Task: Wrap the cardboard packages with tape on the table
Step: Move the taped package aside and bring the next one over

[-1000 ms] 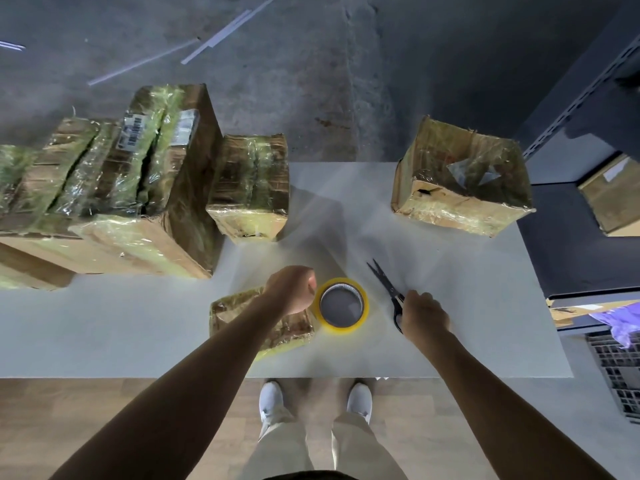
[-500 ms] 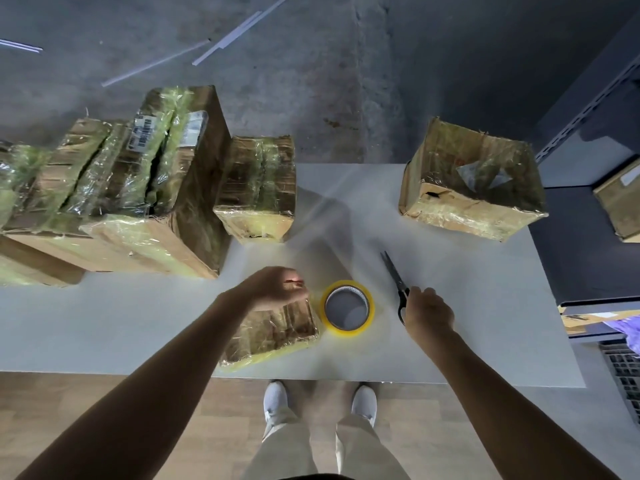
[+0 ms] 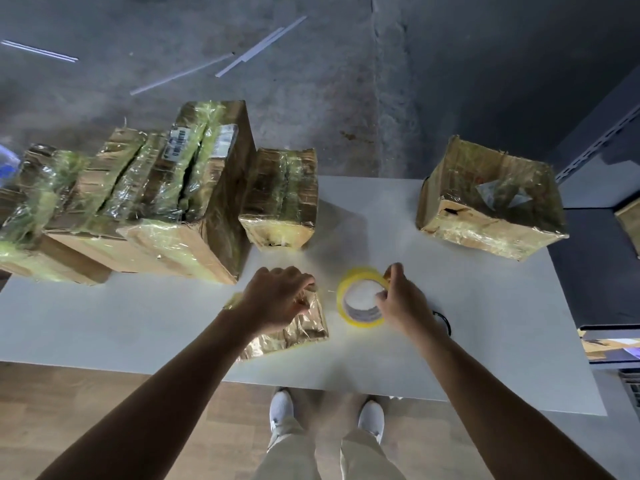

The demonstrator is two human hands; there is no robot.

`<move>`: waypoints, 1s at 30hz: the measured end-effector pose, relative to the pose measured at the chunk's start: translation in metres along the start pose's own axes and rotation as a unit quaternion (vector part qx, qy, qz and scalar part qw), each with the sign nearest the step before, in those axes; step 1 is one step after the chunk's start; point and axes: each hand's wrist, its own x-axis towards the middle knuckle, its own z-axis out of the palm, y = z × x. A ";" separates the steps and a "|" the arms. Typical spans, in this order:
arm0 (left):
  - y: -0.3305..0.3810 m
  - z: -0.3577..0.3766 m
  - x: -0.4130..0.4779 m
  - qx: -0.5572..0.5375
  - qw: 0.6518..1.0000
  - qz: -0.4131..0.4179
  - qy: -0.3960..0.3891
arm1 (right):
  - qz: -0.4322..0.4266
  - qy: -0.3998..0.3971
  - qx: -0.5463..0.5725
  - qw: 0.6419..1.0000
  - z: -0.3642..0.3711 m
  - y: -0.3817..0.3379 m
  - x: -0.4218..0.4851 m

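Observation:
A small flat cardboard package (image 3: 301, 332), covered in shiny tape, lies near the front edge of the white table (image 3: 138, 317). My left hand (image 3: 277, 299) rests on its far end with fingers curled on its edge. Just to the right a yellow tape roll (image 3: 360, 297) is tilted up off the table, and my right hand (image 3: 401, 303) grips its right rim. The scissors (image 3: 443, 318) lie behind my right wrist, only a black handle loop showing.
Several large taped boxes (image 3: 166, 199) are stacked at the table's left. A smaller taped box (image 3: 280, 199) stands beside them. Another taped box (image 3: 488, 202) sits at the back right corner. A dark shelf (image 3: 602, 271) lies right of the table.
My right hand let go of the scissors and moved left to the tape roll, tilting it up. My left hand stayed on the small package.

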 end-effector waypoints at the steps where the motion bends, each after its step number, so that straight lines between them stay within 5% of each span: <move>1: -0.001 -0.002 -0.003 0.030 0.998 0.026 0.047 | -0.009 0.019 0.017 1.000 -0.011 -0.004 0.001; 5: 0.004 -0.005 -0.010 0.091 0.984 0.042 0.148 | -0.116 0.065 -0.012 0.991 -0.057 -0.024 0.001; 9: 0.008 0.011 -0.014 0.085 0.988 0.029 0.129 | -0.215 0.118 -0.109 0.963 -0.078 -0.041 -0.006; 17: 0.007 0.029 -0.021 0.033 0.992 -0.048 0.112 | -0.310 0.127 -0.133 0.933 -0.101 -0.052 -0.019; 30: -0.001 0.039 -0.025 0.069 0.994 0.034 0.072 | -0.212 0.013 -0.276 0.937 -0.032 -0.006 0.016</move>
